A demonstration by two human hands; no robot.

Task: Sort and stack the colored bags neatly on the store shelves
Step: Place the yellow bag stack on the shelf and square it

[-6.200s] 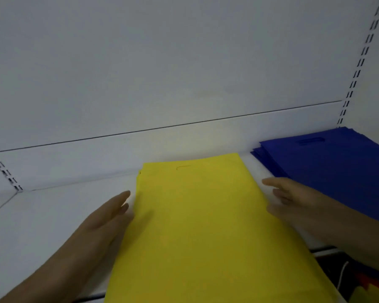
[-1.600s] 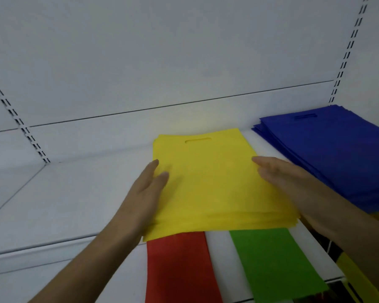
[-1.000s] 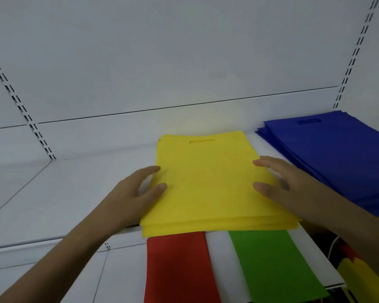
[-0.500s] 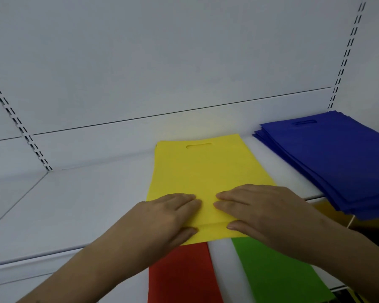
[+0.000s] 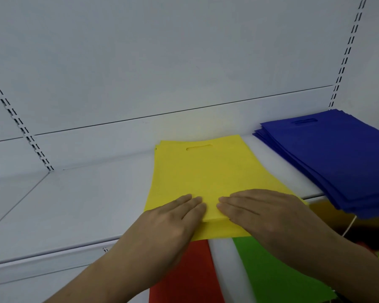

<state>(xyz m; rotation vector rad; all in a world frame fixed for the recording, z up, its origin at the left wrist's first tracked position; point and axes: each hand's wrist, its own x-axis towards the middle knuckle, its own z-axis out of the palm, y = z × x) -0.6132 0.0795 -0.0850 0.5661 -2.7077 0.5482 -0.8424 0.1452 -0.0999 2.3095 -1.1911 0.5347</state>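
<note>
Hands lie flat, fingers straight, grasping nothing: the left hand and right hand press the near edge of the yellow bags stacked on the white shelf. Right of this stack lie blue bags; below it, a red bag and green bag.

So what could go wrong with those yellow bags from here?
The yellow bags overhang the shelf front edge, so they might slide off once the left hand and right hand lift. Their far corners look slightly fanned. The blue bags also overhang and could slip.
</note>
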